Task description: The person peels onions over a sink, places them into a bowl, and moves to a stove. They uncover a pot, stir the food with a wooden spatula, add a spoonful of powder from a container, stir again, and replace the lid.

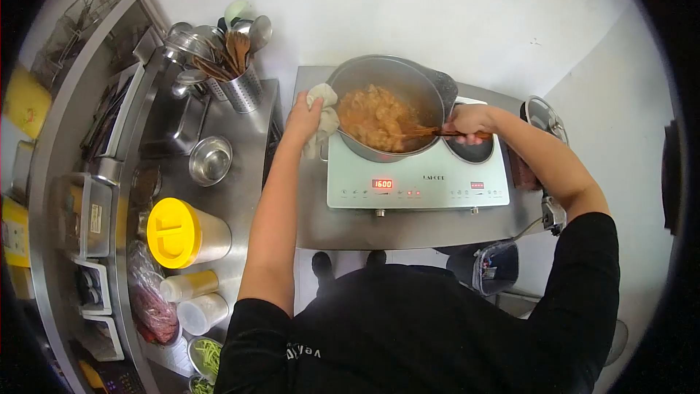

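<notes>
A deep metal pot stands on the left burner of a white double induction cooker, whose left display reads 1600. Inside it is a chunky orange-brown food. At the pot's left side, my left hand is closed on a pale cloth pressed against the pot; any handle beneath is hidden. My right hand grips the handle of a wooden spatula over the right burner. The spatula reaches across the pot's rim, and its far end is buried in the food.
To the left, a steel counter holds a utensil holder, a steel bowl, a yellow-lidded container and bagged meat. Shelving rises beyond. A glass lid is right of the cooker; a bin stands below.
</notes>
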Motion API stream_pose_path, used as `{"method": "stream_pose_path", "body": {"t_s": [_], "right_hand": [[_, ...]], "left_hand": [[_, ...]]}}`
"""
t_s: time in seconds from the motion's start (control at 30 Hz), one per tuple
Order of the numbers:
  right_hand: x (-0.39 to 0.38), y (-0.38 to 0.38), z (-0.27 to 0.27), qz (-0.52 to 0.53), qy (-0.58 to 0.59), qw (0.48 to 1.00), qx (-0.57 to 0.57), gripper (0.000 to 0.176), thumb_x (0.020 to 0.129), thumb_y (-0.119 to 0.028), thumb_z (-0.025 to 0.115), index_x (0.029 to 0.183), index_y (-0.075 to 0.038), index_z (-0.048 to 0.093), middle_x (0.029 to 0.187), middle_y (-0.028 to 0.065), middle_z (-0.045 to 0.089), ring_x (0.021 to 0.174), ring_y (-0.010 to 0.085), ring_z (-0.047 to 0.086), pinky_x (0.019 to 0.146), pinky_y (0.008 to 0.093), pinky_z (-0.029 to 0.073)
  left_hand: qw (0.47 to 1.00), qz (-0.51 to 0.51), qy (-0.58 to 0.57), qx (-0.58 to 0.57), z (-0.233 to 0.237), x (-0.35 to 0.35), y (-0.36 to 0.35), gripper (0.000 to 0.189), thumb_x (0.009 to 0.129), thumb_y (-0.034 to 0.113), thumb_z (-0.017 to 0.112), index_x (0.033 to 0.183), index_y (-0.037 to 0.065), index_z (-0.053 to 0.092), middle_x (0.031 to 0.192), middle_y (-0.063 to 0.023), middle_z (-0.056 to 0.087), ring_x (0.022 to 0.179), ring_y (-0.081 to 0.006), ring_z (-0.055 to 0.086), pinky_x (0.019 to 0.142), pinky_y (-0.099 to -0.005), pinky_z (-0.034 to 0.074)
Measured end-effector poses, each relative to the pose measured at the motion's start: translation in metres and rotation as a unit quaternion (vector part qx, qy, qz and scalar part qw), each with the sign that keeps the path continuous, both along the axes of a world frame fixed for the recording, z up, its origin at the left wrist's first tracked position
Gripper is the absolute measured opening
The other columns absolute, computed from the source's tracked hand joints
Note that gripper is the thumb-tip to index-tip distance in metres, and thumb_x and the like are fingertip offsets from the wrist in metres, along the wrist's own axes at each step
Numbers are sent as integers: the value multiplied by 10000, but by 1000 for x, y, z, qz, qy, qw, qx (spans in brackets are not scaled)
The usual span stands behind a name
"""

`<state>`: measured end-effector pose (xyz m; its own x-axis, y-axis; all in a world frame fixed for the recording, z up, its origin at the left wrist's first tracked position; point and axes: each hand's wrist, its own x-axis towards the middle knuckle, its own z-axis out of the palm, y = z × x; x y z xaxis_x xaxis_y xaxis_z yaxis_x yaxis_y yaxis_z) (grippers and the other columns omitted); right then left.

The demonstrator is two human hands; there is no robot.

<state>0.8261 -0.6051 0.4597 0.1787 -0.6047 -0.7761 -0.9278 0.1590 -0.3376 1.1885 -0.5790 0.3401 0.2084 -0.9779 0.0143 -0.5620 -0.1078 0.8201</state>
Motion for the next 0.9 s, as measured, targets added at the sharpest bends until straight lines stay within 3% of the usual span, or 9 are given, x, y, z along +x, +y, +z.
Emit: {"method": "stream_pose_path", "body": {"t_s": [0.13, 0.2, 0.3, 0.37, 0.4, 0.47, 0.57, 0.8, 0.9], "right_hand": [[35, -10, -28, -91, -64, 994, -23, 294, 933, -214, 461, 753, -8, 571, 581, 80, 538, 359, 133, 435, 313, 293, 349], [46, -32, -46, -3, -10, 995, -95, 302, 928, -183, 453, 712, -17, 583, 635, 116, 593, 370, 181, 479, 347, 347, 400], [68, -32, -9, 53, 94, 986, -130, 338, 922, -238, 528, 734, 30, 612, 644, 125, 614, 464, 215, 568, 425, 356, 469], [65, -23, 18, 208, 194, 885, -370, 176, 840, -98, 535, 787, -18, 682, 780, 151, 681, 615, 264, 665, 530, 396, 523], [63, -11, 39, 207, 194, 885, -368, 176, 840, -98, 535, 787, -18, 682, 780, 151, 681, 615, 264, 665, 530, 396, 523], [63, 22, 78, 320, 271, 820, -389, 158, 798, -103, 575, 853, -27, 703, 849, 140, 693, 778, 267, 689, 639, 375, 545], [52, 63, 81, 358, 306, 798, -376, 158, 798, -102, 571, 849, -49, 710, 888, 130, 696, 834, 262, 685, 692, 362, 545], [54, 92, 22, 373, 268, 808, -368, 161, 805, -86, 559, 832, -63, 716, 854, 126, 701, 814, 254, 693, 668, 348, 550], [56, 72, -12, 349, 254, 814, -389, 149, 797, -82, 572, 826, -65, 718, 846, 120, 705, 815, 249, 696, 649, 351, 557]], "left_hand": [[999, -14, 10, -30, -3, 2, -2, 588, 898, 393, 516, 1330, 11, 398, 1226, -270, 543, 1165, -399, 511, 982, -418, 397], [999, -26, 4, -33, -2, 2, -1, 583, 899, 390, 517, 1325, 9, 404, 1216, -271, 549, 1158, -403, 515, 977, -420, 401], [999, -27, 22, -21, -1, 3, -2, 569, 901, 385, 515, 1312, 4, 417, 1197, -275, 559, 1144, -408, 523, 967, -423, 407], [1000, -14, -14, -23, -2, 2, -3, 560, 900, 382, 515, 1305, 6, 425, 1193, -273, 562, 1141, -407, 527, 963, -422, 411], [1000, -15, -14, -21, -2, 1, -3, 560, 900, 382, 515, 1305, 6, 425, 1193, -273, 562, 1141, -407, 527, 963, -422, 411], [999, -5, -17, -30, 0, 1, -2, 555, 898, 384, 517, 1301, 12, 432, 1192, -272, 563, 1138, -405, 530, 959, -422, 414], [1000, -1, -23, -7, 13, -3, 5, 553, 894, 379, 527, 1301, 15, 436, 1190, -265, 568, 1135, -399, 535, 956, -418, 418], [999, -26, 30, -20, 1, 4, -4, 528, 890, 340, 550, 1300, 24, 447, 1201, -249, 571, 1144, -375, 539, 959, -405, 417], [999, -33, 36, -17, 6, 1, 0, 532, 904, 331, 555, 1318, 13, 453, 1211, -219, 577, 1136, -307, 552, 955, -363, 416]]}}
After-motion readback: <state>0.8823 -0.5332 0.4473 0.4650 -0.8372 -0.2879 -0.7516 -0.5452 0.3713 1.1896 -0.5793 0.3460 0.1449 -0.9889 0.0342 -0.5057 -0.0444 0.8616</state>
